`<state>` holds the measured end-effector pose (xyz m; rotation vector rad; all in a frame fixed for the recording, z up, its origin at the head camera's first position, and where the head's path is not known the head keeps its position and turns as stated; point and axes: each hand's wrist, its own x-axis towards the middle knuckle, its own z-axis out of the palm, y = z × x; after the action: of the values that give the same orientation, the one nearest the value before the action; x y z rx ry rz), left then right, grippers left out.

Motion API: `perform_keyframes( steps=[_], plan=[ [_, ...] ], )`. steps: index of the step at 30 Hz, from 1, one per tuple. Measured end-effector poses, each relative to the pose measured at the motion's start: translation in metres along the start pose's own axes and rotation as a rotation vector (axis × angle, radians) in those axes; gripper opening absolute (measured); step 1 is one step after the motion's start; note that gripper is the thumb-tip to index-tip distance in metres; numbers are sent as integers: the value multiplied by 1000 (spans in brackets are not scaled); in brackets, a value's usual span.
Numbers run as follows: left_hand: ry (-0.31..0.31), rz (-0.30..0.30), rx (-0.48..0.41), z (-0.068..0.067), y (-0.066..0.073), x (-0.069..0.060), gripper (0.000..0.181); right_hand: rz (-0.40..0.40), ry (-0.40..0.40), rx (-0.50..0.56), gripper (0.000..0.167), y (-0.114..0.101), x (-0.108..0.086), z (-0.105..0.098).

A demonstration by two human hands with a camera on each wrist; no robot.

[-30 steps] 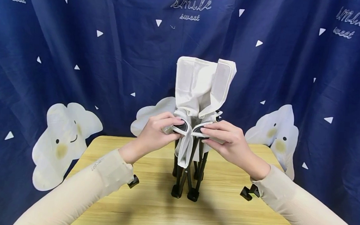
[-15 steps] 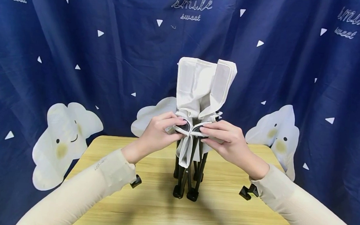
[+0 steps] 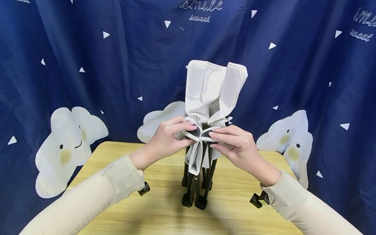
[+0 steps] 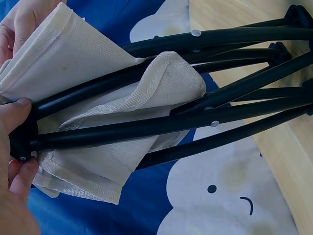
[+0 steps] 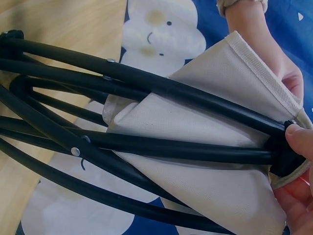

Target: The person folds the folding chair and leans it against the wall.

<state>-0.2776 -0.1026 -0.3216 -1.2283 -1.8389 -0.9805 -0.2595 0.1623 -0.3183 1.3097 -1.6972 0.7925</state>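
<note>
White cloth and black tubes make up the folding chair, which stands folded narrow on the wooden table, before a blue curtain. The left hand pinches the near left corner between fingers above and thumb below; the right hand pinches the near right corner likewise, neither gap wider than the corner itself. Fingers hide part of both corners. Each wrist view cuts off its own hand. Rear tubes lie partly behind front ones, and the cloth's inner folds are hard to make out.
</note>
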Motion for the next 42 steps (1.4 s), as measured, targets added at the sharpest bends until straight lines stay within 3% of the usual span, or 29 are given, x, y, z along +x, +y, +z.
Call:
perform_keyframes(
  steps=[14,31,42],
  plan=[
    [22,13,9,3,-5,-3,31,1,-5,-22,35,0,0,-1],
    [54,50,-3,3,-7,-4,34,29,23,57,29,-1,0,0],
    [33,55,-5,2,-6,-3,32,54,4,63,22,-2,-1,-2]
  ],
)
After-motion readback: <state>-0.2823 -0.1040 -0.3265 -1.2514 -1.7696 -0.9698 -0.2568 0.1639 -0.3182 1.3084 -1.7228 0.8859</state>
